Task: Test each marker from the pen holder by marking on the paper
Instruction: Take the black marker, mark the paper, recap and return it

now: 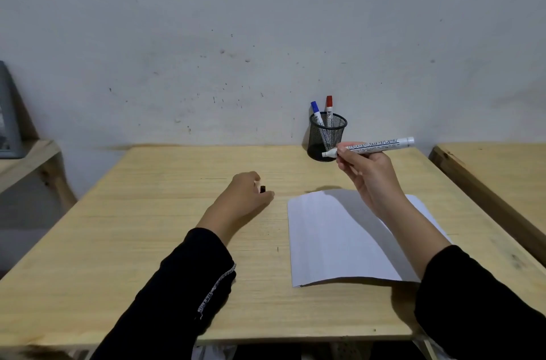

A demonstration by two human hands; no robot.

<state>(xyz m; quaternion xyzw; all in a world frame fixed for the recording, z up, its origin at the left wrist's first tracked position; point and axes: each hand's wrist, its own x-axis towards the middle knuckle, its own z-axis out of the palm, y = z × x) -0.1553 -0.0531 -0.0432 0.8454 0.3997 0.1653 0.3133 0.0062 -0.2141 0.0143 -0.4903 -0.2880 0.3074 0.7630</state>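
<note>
**Uncapped marker held above the paper**

Pale wood bench (pixel 147 241) against a scuffed white wall carries everything. Paper (pixel 334 238) lies flat as the landmark. Above its far edge, the right hand (pixel 369 176) pinches a white marker (pixel 369 146) in closed fingers (pixel 344 150), bare tip pointing left, clear of the sheet. Left of the paper, the left hand (pixel 245 197) rests on the bench, fingers curled around a black cap (pixel 262 189). Beyond the paper stands the mesh holder (pixel 326 136) with a blue marker (pixel 316 113) and a red marker (pixel 329 110).
</note>
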